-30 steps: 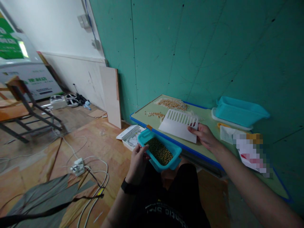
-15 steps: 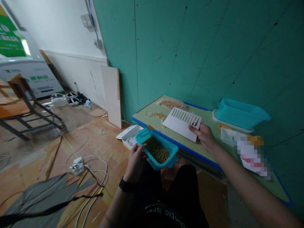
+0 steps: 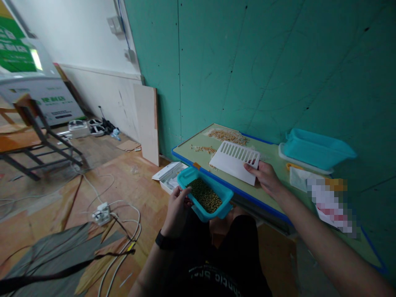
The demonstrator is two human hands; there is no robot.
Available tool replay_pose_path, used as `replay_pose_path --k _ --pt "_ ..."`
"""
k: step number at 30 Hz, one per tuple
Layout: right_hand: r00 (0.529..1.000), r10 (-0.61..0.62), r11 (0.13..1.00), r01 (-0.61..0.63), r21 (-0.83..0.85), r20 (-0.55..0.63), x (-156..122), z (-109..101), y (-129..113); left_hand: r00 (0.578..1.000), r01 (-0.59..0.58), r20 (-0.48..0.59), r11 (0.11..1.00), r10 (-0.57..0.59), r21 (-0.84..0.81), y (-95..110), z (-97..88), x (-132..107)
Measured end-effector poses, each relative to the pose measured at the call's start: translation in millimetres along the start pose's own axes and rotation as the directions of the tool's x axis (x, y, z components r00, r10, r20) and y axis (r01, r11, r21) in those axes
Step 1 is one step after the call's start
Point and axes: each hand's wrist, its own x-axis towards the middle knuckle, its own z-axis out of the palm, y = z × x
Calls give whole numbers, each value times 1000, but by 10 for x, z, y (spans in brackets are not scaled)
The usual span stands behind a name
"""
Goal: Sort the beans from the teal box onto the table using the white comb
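My left hand (image 3: 177,206) grips the near left rim of a turquoise plastic container (image 3: 221,187), held over my lap beside the table edge. Inside it lie small green beans (image 3: 198,187) and tan soybeans (image 3: 213,203). A flat white slotted scraper (image 3: 230,165) is in my right hand (image 3: 264,175), thumb on top near its slots. The scraper is over the table (image 3: 275,200), its left edge close to loose soybeans (image 3: 206,149). Farther back, a larger spread of soybeans (image 3: 227,136) lies near the wall.
A larger turquoise bin (image 3: 318,146) sits on a white lid (image 3: 281,152) at the table's right, near a blurred packet (image 3: 332,206). An open white box (image 3: 168,175) is left of the container. Cables and a power strip (image 3: 102,213) lie on the floor by a chair (image 3: 34,136).
The scraper has shifted slightly left in my right hand, covering the near strip of loose soybeans. My left hand and the container stay almost still.
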Motion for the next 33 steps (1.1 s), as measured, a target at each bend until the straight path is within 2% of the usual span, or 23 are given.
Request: replay_pose_path --k 9,33 --pt "999 45 999 -46 24 19 23 33 11 1000 11 -9 1000 -11 11 11 -15 1" --pt "997 54 995 -58 75 53 -35 162 -52 1000 -11 -9 999 11 37 18 -31 11"
